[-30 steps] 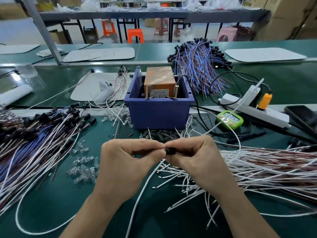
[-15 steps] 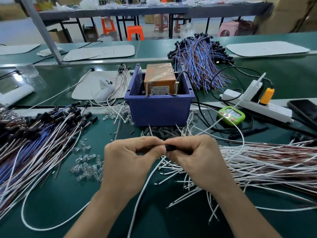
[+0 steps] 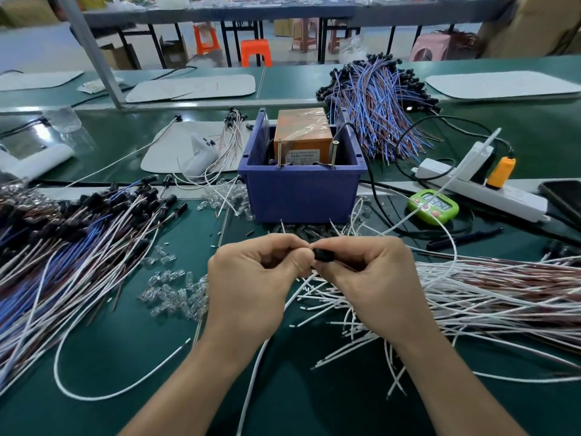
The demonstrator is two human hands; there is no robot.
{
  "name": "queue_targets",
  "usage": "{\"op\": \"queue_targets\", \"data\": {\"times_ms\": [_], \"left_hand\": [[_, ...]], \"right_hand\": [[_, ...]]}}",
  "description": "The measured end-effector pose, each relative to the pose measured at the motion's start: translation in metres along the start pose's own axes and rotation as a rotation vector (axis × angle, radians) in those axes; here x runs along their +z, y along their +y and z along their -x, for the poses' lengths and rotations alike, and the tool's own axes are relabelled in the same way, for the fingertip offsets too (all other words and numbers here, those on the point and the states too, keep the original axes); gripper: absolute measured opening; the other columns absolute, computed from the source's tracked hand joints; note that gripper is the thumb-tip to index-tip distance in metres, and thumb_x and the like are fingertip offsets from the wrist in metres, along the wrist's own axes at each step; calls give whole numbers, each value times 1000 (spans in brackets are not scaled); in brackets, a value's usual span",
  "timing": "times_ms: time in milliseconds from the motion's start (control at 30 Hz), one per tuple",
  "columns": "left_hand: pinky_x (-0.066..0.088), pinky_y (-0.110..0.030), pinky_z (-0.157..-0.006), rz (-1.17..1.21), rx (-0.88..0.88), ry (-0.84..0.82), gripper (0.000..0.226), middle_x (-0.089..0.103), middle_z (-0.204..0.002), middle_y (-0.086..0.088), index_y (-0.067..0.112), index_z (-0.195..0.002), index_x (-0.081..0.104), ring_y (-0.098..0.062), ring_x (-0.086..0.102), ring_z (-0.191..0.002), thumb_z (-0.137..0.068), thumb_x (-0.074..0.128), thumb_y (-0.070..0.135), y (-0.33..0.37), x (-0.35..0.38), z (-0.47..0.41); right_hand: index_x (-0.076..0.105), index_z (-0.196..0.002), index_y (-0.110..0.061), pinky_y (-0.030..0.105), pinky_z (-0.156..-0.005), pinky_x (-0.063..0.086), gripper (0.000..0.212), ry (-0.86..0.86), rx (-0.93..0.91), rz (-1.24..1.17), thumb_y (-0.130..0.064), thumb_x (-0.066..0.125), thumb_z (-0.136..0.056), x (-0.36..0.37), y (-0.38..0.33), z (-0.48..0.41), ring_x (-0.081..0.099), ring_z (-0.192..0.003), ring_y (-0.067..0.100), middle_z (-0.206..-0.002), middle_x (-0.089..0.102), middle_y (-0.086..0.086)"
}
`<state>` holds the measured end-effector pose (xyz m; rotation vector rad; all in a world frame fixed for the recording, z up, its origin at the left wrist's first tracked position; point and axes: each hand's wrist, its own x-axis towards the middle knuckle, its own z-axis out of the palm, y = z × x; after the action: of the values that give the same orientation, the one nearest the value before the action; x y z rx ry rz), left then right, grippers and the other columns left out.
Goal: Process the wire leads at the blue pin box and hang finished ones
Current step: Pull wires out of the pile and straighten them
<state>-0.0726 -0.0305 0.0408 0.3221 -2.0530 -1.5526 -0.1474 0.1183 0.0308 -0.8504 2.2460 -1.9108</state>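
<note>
Hardly moved, my left hand (image 3: pixel 251 278) and right hand (image 3: pixel 374 278) still pinch the black cap (image 3: pixel 323 255). Capped leads (image 3: pixel 78 247) look done (bare leads (image 3: pixel 471 294) wait).

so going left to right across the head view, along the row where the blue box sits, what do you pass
white roll → white mat → blue box → green timer → orange plug → phone
</note>
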Motion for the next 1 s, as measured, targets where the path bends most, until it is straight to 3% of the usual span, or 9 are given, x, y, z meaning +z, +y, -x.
{"op": "queue_targets", "data": {"times_ms": [67, 200, 533, 633, 800, 1000], "left_hand": [[57, -18, -65, 2, 7, -5, 32, 77, -69, 8, 33, -81, 81, -9, 74, -63, -77, 87, 2, 0, 0, 2], [55, -15, -66, -27, 28, -5, 34, 77, -71, 13, 35, -82, 81, -5, 73, -64, -73, 90, 3, 1, -2, 3], [53, -9, -68, -155, 100, -45, 33, 76, -75, 23, 33, -79, 82, 5, 72, -69, -72, 91, 3, 1, -3, 3], [55, -11, -68, -153, 113, -32, 34, 76, -75, 23, 35, -80, 82, 4, 73, -69, -71, 92, 3, 0, -5, 3], [52, -8, -64, -144, 75, -32, 34, 75, -71, 23, 36, -78, 81, 5, 71, -64, -71, 91, 3, 0, -3, 2], [57, -20, -64, 7, 2, -47, 29, 78, -72, 8, 28, -78, 83, -11, 75, -65, -74, 89, 0, -2, -2, -1]], "right_hand": [[83, -93, -30, 23, -72, 60, 31, 20, -18, -2, -1, 82, -82, 1, 0, 1, 76, -77, 7, -82, 79, -14], [82, -94, -31, 19, -68, 57, 34, 19, -34, 10, 0, 80, -81, 3, 3, 3, 75, -75, 7, -82, 78, -14], [83, -92, -30, 28, -70, 61, 32, -42, 29, 43, -1, 77, -79, -2, 3, 0, 76, -77, 10, -81, 79, -11], [83, -93, -33, 37, -73, 63, 33, -55, 17, 34, -5, 77, -78, 0, 2, 0, 77, -78, 12, -83, 79, -11], [83, -97, -26, 20, -70, 57, 23, -60, 10, 73, -13, 77, -78, 1, 7, 1, 75, -79, 4, -84, 79, -15], [83, -90, -25, 20, -71, 55, 31, -30, 37, -57, 4, 75, -82, 0, 7, -3, 74, -77, 8, -82, 79, -5]]}}
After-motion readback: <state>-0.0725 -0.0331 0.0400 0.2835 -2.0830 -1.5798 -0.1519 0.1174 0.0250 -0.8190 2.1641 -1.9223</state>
